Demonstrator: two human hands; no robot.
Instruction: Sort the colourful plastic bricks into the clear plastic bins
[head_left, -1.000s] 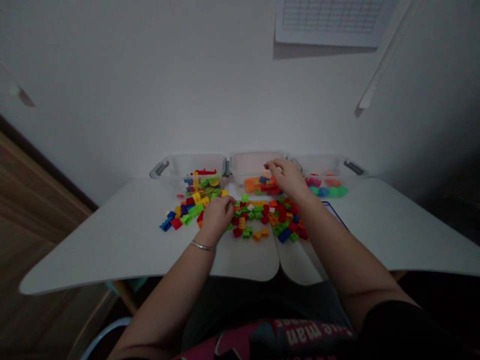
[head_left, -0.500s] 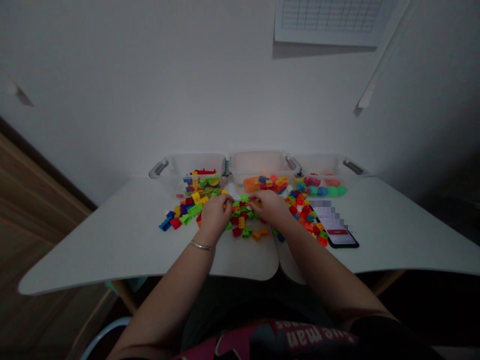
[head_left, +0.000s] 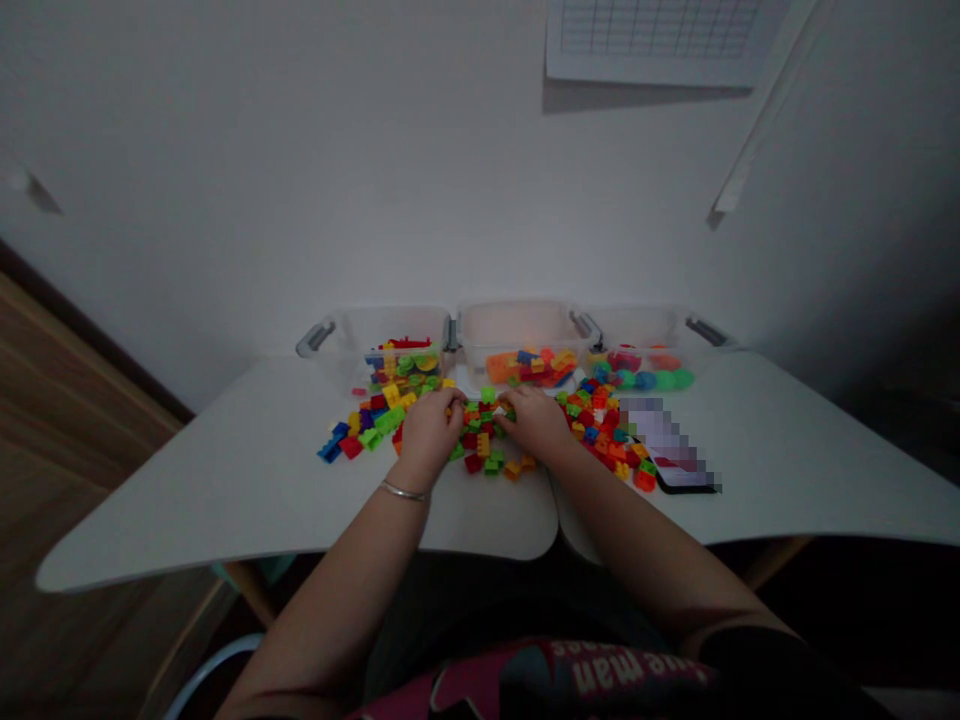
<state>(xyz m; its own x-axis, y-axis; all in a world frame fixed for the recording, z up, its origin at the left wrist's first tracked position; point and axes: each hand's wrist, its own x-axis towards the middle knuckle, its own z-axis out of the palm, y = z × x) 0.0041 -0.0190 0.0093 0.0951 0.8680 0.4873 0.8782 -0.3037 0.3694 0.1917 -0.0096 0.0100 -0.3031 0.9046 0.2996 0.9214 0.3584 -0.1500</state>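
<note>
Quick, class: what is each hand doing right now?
Left hand: fingers curled on the loose bricks; grip unclear.
Right hand: same.

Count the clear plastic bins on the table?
3, in a row along the table's far edge: left bin, middle bin, right bin. All hold coloured pieces. None looks hidden; both hands sit in front, in the loose brick pile.

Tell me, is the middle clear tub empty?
No. The middle tub holds a shallow layer of bricks, mostly orange and red, with much room above.
</note>
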